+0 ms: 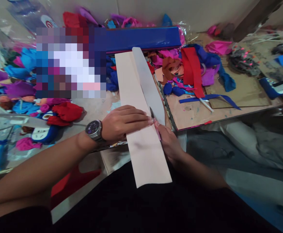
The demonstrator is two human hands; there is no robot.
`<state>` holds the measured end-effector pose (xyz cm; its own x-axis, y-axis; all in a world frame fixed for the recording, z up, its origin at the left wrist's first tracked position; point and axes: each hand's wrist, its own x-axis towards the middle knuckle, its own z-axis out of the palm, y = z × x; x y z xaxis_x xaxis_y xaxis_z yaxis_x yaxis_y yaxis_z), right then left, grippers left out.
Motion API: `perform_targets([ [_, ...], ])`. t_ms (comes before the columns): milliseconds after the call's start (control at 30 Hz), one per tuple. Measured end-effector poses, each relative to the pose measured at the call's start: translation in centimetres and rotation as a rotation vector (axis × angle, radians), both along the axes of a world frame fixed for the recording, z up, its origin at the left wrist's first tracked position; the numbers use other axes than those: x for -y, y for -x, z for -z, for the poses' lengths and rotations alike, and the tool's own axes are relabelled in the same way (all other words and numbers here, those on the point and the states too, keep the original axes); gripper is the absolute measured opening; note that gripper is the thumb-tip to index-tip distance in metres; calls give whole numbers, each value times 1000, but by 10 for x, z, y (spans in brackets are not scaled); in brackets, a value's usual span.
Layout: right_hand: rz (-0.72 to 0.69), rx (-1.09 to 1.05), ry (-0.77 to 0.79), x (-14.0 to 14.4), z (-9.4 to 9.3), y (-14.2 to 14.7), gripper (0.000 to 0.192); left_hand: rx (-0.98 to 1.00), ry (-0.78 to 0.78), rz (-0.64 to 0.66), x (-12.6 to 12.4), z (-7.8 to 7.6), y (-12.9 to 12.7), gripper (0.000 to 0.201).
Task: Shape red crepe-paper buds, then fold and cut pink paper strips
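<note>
A long pale pink strip of paper [128, 76] runs from the table toward my lap, its near end sticking out past the table edge. Across its middle lies my left hand [125, 121], fingers stretched over the top and thumb hidden; it holds the strip. At the right edge my right hand [169, 140] is closed around a pink-handled cutting tool [151, 112]. Its dark pointed blade shows beside my left fingertips; whether it is a knife or scissors I cannot tell. A whitish strip of paper [153, 87] lies along the right side, with a slit between the two.
Behind the paper sits a long blue box [141, 37]. Crumpled coloured paper [67, 113] is heaped to the left near a blue-and-white power strip [44, 132]. Red ribbon [192, 69], blue ribbon [214, 98] and scraps lie on the right. A blurred patch covers the upper left.
</note>
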<state>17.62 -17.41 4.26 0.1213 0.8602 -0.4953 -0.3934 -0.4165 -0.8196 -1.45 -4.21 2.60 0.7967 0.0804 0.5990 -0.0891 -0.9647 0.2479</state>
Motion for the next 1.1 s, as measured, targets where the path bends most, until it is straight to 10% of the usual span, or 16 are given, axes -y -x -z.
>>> perform_targets([
  [300,20,-96,5,3,9,-1,42,4,-40,-196,-15,10,2,47],
  [1100,-43,-55,-61,2,14,-3,42,-16,-45,-190,-13,9,3,49],
])
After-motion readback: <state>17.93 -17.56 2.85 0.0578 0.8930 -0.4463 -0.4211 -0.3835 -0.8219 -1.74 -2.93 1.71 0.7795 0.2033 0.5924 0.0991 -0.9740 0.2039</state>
